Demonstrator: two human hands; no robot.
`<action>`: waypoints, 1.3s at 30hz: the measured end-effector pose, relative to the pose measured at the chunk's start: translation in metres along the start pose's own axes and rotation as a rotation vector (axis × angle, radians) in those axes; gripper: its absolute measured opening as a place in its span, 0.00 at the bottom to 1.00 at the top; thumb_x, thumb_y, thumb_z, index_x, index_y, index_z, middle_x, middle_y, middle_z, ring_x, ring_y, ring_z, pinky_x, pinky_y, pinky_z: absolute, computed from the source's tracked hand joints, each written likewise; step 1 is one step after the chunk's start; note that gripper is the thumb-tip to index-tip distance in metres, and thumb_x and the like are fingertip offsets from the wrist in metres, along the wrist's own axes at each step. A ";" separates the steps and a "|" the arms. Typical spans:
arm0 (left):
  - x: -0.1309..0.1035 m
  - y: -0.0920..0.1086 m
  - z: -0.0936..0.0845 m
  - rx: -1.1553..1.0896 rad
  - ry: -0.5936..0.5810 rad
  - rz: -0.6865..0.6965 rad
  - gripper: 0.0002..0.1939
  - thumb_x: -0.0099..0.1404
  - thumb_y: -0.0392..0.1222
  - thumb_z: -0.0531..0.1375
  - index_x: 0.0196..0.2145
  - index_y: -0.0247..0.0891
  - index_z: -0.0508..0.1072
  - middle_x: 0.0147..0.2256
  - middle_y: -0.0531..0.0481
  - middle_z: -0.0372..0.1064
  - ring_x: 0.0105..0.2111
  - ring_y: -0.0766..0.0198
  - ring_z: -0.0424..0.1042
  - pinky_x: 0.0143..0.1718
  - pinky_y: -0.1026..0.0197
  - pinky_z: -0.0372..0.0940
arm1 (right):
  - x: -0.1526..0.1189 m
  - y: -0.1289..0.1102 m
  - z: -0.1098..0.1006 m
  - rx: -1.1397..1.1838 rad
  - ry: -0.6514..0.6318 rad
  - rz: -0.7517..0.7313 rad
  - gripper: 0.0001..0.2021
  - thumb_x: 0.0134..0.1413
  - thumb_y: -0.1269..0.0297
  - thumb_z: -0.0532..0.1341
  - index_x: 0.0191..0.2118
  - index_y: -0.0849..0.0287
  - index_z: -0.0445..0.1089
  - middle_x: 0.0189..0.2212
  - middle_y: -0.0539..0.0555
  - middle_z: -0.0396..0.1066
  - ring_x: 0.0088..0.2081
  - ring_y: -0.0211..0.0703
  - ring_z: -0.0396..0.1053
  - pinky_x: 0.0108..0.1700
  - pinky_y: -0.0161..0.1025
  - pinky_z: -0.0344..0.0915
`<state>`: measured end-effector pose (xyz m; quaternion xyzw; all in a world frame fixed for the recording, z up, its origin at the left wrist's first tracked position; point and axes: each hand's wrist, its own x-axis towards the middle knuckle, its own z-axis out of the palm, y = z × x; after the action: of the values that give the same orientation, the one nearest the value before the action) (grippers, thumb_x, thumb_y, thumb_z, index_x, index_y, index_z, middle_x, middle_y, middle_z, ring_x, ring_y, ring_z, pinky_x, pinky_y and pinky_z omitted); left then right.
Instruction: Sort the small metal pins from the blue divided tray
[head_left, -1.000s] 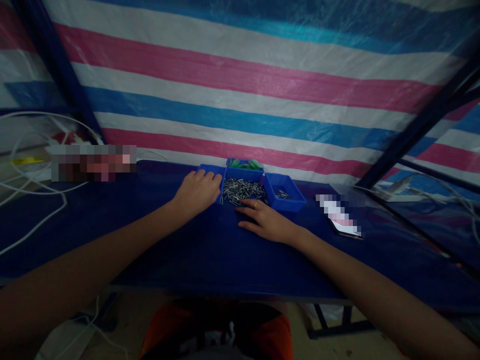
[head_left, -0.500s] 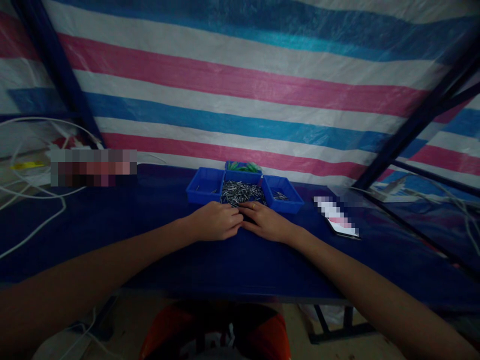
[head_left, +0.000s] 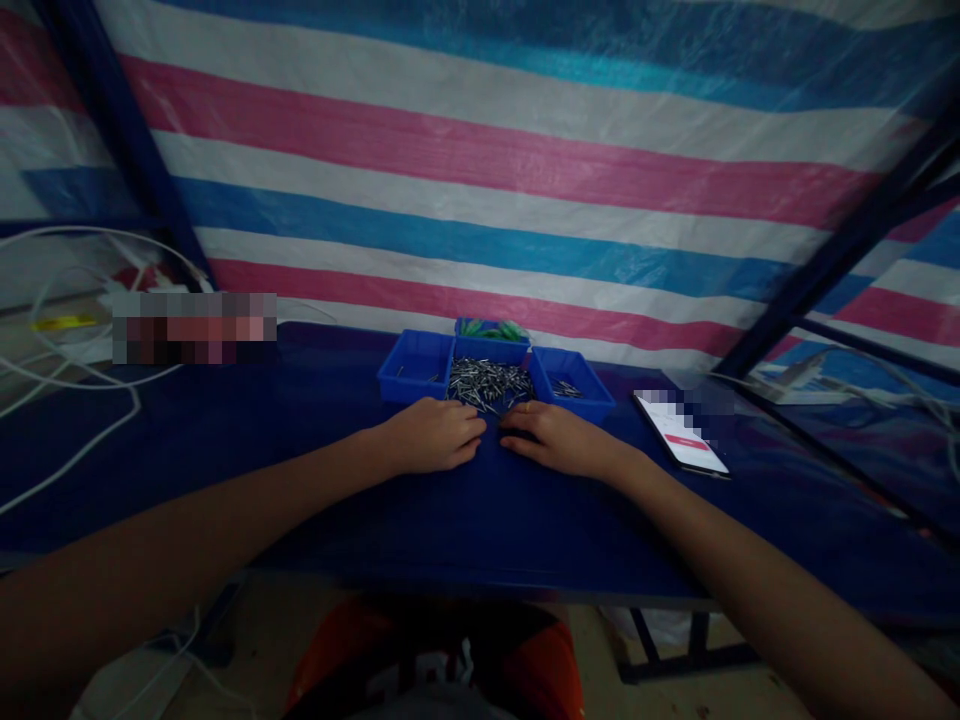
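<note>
A heap of small, thin metal pieces (head_left: 489, 380) lies on the blue table between the blue bins, loose and shiny. My left hand (head_left: 437, 435) rests on the table at the heap's near left edge, its fingers curled in; whatever they may hold is hidden. Across a small gap, my right hand (head_left: 556, 438), with a ring on one finger, lies at the near right edge of the heap. Its thumb and fingers are apart, and nothing shows between them. The left bin (head_left: 397, 390) and the right bin (head_left: 589, 405) each hold some metal pieces.
Behind the heap stands a blue bin (head_left: 495, 348) with green items in it. A lit phone (head_left: 694, 452) lies to the right on the table (head_left: 450, 530). White cables (head_left: 135, 405) loop at the left. Dark blue frame posts (head_left: 817, 270) and a striped sheet (head_left: 480, 180) stand behind.
My hands, whose fingertips met before, are now apart. My right hand has moved right and its thumb has spread from its fingers. The view has shifted slightly.
</note>
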<state>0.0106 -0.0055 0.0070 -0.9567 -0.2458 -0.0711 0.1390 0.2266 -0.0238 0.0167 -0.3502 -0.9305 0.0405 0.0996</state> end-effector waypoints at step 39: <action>0.000 0.002 -0.001 -0.052 -0.030 -0.078 0.11 0.65 0.42 0.50 0.41 0.37 0.67 0.37 0.47 0.67 0.37 0.61 0.69 0.32 0.62 0.63 | -0.003 -0.012 -0.006 0.037 -0.061 -0.053 0.11 0.59 0.63 0.54 0.39 0.62 0.70 0.35 0.56 0.70 0.38 0.40 0.68 0.43 0.39 0.63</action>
<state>0.0121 -0.0077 0.0079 -0.9506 -0.2831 -0.0687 0.1074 0.2219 -0.0346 0.0241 -0.3219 -0.9412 0.0656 0.0785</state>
